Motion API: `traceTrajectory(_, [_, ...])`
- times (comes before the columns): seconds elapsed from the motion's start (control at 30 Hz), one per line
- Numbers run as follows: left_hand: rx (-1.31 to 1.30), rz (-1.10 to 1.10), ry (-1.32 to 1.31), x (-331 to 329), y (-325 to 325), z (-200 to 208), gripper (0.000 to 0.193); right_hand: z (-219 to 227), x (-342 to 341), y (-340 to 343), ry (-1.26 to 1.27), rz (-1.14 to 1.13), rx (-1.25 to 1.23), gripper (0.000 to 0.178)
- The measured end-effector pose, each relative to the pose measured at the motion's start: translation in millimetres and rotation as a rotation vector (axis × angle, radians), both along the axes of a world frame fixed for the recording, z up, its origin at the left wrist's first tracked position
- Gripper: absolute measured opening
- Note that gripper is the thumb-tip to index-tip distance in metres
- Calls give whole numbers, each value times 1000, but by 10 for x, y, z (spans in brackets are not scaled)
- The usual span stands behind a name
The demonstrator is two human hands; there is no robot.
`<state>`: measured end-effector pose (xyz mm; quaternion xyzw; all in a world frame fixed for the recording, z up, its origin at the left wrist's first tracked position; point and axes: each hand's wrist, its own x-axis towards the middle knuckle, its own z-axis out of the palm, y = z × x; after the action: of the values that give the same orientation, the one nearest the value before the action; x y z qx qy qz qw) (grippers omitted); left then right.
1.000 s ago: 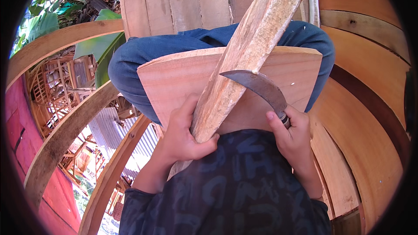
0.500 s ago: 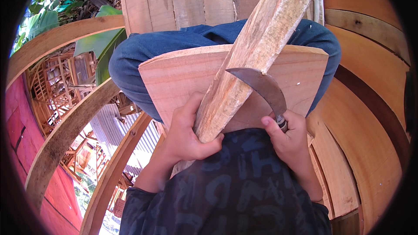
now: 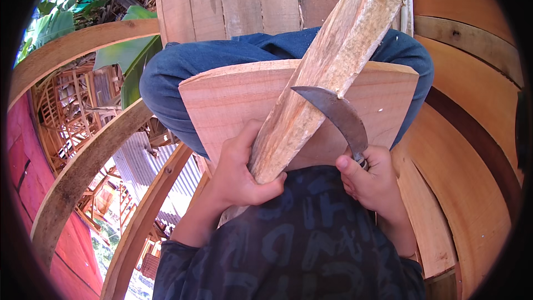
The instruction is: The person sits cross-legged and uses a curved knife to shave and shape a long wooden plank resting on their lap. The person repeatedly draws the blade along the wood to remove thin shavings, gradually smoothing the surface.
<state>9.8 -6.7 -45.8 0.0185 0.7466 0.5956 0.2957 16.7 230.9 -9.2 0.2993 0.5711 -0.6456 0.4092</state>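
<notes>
Two closed grips: left hand (image 3: 239,171) round timber (image 3: 340,55), near end; right hand (image 3: 371,179) on curved knife (image 3: 350,119), blade (image 3: 335,108) across timber.

The left hand (image 3: 242,171) grips a rough wooden post (image 3: 333,61) near its lower end, while the right hand (image 3: 371,179) holds a sickle (image 3: 344,114), its blade across the post

Pale planking (image 3: 239,0); past its left edge, wooden rails (image 3: 86,168), green leaves (image 3: 119,55), sunlit corrugated metal (image 3: 132,161) and a red surface (image 3: 72,250); past its right edge, orange-brown boards (image 3: 463,166).
</notes>
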Motion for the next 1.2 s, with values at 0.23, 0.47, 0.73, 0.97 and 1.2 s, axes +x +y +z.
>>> traceTrajectory(0.23, [0, 16, 5, -10, 45, 3, 58, -130, -18, -63, 639, 38, 587, 32])
traceTrajectory(0.47, [-59, -37, -172, -62, 88, 35, 63, 193, -10, 162, 169, -229, -42, 35])
traceTrajectory(0.73, [-18, 6, -137, -65, 61, 20, 67, -48, -61, 159, -158, 38, -210, 33])
traceTrajectory(0.97, [2, -2, -45, -66, 66, 3, 63, -83, 19, 120, -38, -63, -61, 31])
traceTrajectory(1.2, [1, -2, -40, -65, 61, -12, 63, -153, 73, 6, 148, -50, 133, 29])
